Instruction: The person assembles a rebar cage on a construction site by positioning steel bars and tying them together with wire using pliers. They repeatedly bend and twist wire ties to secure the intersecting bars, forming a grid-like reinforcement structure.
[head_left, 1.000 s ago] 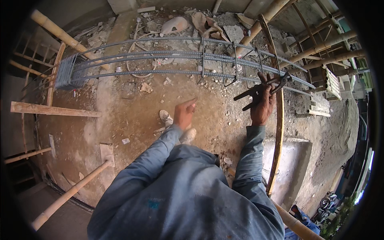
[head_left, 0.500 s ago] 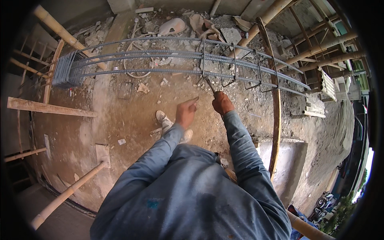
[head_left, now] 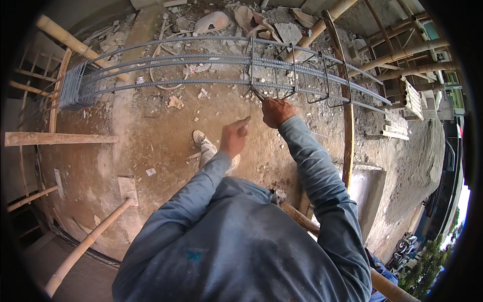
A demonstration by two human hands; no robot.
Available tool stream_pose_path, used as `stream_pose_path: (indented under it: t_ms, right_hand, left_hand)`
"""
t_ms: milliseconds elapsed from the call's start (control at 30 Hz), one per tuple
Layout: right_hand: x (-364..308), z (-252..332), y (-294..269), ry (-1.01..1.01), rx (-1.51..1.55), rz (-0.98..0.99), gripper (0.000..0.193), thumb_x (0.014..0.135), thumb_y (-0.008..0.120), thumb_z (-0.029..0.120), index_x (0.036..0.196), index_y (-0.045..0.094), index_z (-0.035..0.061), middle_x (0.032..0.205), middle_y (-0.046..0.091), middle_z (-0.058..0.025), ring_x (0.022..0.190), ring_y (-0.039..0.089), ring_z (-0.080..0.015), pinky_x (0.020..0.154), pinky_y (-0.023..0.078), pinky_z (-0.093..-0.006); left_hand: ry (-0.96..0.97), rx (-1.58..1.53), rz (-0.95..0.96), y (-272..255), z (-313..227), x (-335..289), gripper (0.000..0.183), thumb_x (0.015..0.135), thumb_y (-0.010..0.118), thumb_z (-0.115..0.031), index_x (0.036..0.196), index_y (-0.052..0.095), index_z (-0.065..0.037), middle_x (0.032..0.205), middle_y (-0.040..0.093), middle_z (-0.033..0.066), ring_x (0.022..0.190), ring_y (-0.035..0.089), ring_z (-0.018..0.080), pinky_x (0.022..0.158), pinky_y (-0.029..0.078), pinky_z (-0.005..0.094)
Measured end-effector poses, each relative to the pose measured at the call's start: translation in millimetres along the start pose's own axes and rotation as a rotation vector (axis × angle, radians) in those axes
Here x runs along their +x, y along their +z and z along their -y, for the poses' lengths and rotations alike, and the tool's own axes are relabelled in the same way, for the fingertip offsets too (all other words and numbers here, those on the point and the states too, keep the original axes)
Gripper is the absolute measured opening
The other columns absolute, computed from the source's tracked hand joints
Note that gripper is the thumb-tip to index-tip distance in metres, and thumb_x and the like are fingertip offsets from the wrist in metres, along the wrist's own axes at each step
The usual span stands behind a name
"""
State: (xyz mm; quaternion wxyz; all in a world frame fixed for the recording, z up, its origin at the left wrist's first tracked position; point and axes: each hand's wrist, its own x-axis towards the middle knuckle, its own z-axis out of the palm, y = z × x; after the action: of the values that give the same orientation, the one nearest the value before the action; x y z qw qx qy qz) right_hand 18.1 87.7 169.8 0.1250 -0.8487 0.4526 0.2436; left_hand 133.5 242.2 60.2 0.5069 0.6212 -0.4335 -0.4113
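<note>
A long cage of grey ribbed steel bars (head_left: pixel 201 63) lies across the dusty concrete floor, with rectangular stirrups (head_left: pixel 307 75) standing around it. My right hand (head_left: pixel 276 111) is closed on a thin metal tying tool (head_left: pixel 256 94) whose tip touches the nearest bar at a stirrup. My left hand (head_left: pixel 234 137) is held just below and to the left, fingers pinched on what looks like a thin wire rising toward the same joint. Both blue sleeves reach forward. My light shoe (head_left: pixel 204 146) shows under the left hand.
A stack of stirrups (head_left: pixel 75 88) sits bundled on the cage's left end. Rubble and broken concrete (head_left: pixel 261 25) lie behind it. Bamboo poles (head_left: pixel 80 246) and a wooden plank (head_left: pixel 55 138) stand at left. A rusty upright bar (head_left: pixel 347 116) and a drop-off are at right.
My right hand swung from the far right, where it held the tool by the rusty bar, leftward to the cage's near bar. The left hand stayed almost still.
</note>
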Motion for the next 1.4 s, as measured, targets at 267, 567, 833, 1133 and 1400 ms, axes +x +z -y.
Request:
stream_pose_path:
  t_ms: [267, 567, 833, 1133, 1400]
  right_hand:
    - [-6.9, -7.0, 72.8, -0.212, 0.451, -0.524, 0.033, 0.096, 0.069, 0.023, 0.110, 0.058, -0.0053, 0.084, 0.061, -0.0208, 0.077, 0.063, -0.0413, 0.072, 0.055, -0.0482]
    - [-10.6, 38.3, 67.7, 0.175, 1.027, -0.260, 0.026, 0.097, 0.065, 0.020, 0.103, 0.060, -0.0043, 0.085, 0.067, -0.0280, 0.083, 0.068, -0.0460, 0.072, 0.051, -0.0499]
    - [3.8, 59.3, 89.2, 0.262, 1.055, -0.357, 0.019, 0.098, 0.062, 0.014, 0.111, 0.057, 0.0004, 0.079, 0.066, -0.0298, 0.078, 0.066, -0.0511, 0.064, 0.049, -0.0553]
    - [73.8, 83.4, 176.9, 0.201, 0.966, -0.777, 0.019, 0.095, 0.065, 0.011, 0.108, 0.055, 0.0006, 0.081, 0.066, -0.0293, 0.074, 0.065, -0.0505, 0.061, 0.049, -0.0559]
    - [74.2, 85.4, 168.1, 0.163, 1.149, -0.778, 0.017, 0.095, 0.068, 0.012, 0.100, 0.056, 0.0003, 0.077, 0.064, -0.0251, 0.068, 0.064, -0.0438, 0.061, 0.050, -0.0485]
  left_hand:
    - [-0.010, 0.031, 0.091, -12.5, -2.1, 4.0, 0.034, 0.103, 0.062, -0.012, 0.136, 0.068, -0.008, 0.084, 0.068, 0.0033, 0.076, 0.060, 0.0113, 0.071, 0.050, 0.0262]
    - [-0.646, -0.506, 0.041, -32.9, 76.2, 126.5, 0.080, 0.101, 0.052, -0.066, 0.155, 0.043, -0.007, 0.146, 0.056, 0.0103, 0.121, 0.060, 0.0269, 0.104, 0.047, 0.0445]
    - [-0.452, -0.714, -0.172, 53.7, 107.7, 241.5, 0.030, 0.111, 0.052, -0.025, 0.122, 0.065, -0.001, 0.094, 0.061, 0.0000, 0.082, 0.051, 0.0106, 0.071, 0.045, 0.0304]
    - [-0.368, -0.365, -0.164, 64.5, 152.9, 250.2, 0.036, 0.107, 0.057, -0.036, 0.094, 0.063, -0.003, 0.071, 0.053, 0.0006, 0.063, 0.046, 0.0117, 0.057, 0.039, 0.0326]
    - [-0.345, -0.472, -0.098, 54.3, 154.8, 242.5, 0.025, 0.106, 0.062, -0.031, 0.126, 0.059, -0.017, 0.076, 0.055, -0.0008, 0.057, 0.052, 0.0103, 0.046, 0.041, 0.0264]
